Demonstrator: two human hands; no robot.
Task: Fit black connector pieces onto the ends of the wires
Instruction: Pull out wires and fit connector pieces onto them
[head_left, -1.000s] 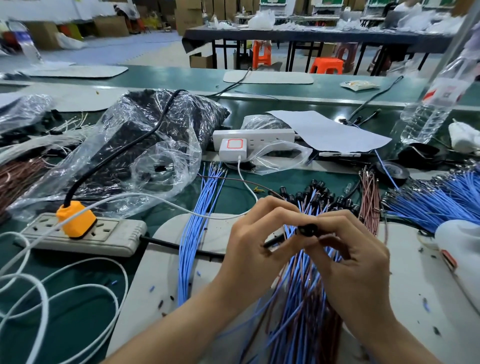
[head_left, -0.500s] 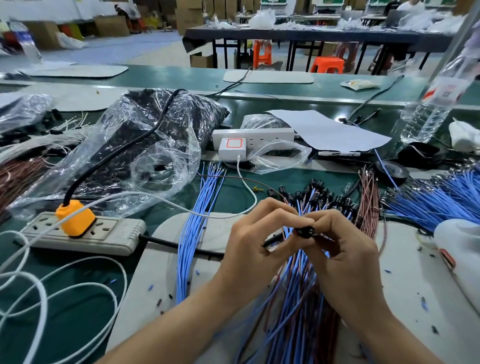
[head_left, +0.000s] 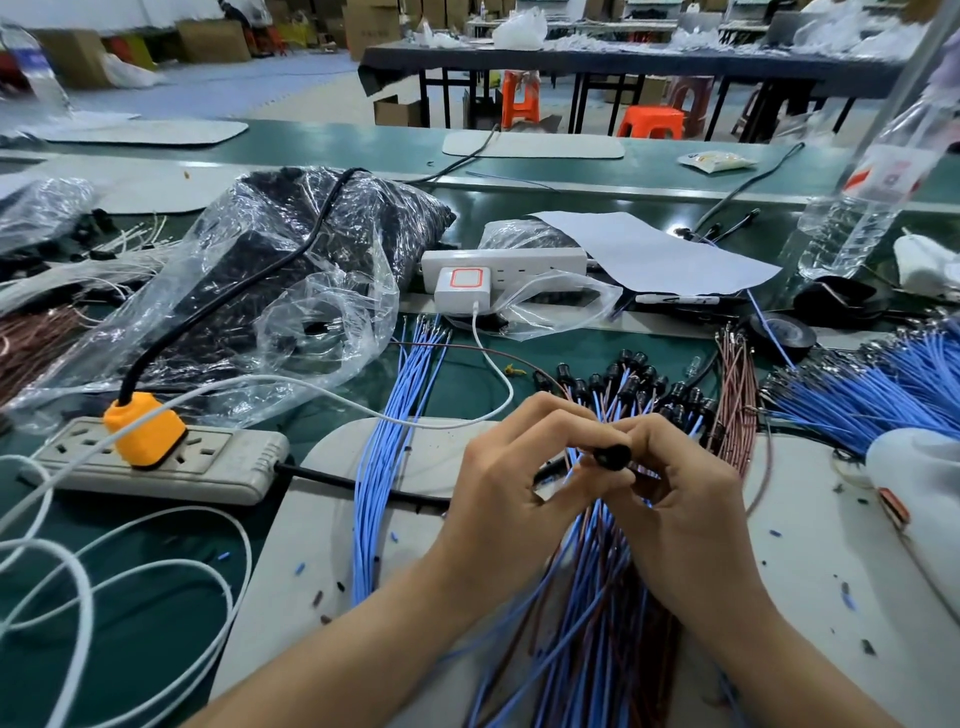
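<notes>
My left hand (head_left: 511, 478) and my right hand (head_left: 680, 499) meet above a bundle of blue and brown wires (head_left: 587, 587). Between their fingertips sits a small black connector piece (head_left: 613, 456); the right thumb and fingers pinch it, and the left fingers pinch the wire end going into it. Behind the hands lies a cluster of wires with black connectors fitted (head_left: 639, 384). A loose bunch of bare blue wires (head_left: 400, 447) lies to the left on the grey mat (head_left: 322, 545). A clear bag of black connector pieces (head_left: 291, 270) sits at the back left.
A grey power strip with an orange plug (head_left: 150, 452) lies at the left, white cable loops (head_left: 78, 582) in front of it. More blue wires (head_left: 862, 395) and a white tool (head_left: 924, 478) are at the right. A water bottle (head_left: 862, 208) stands behind.
Both hands have shifted slightly up and left while keeping their pinch on the connector and wire. The fingers have closed a little tighter together.
</notes>
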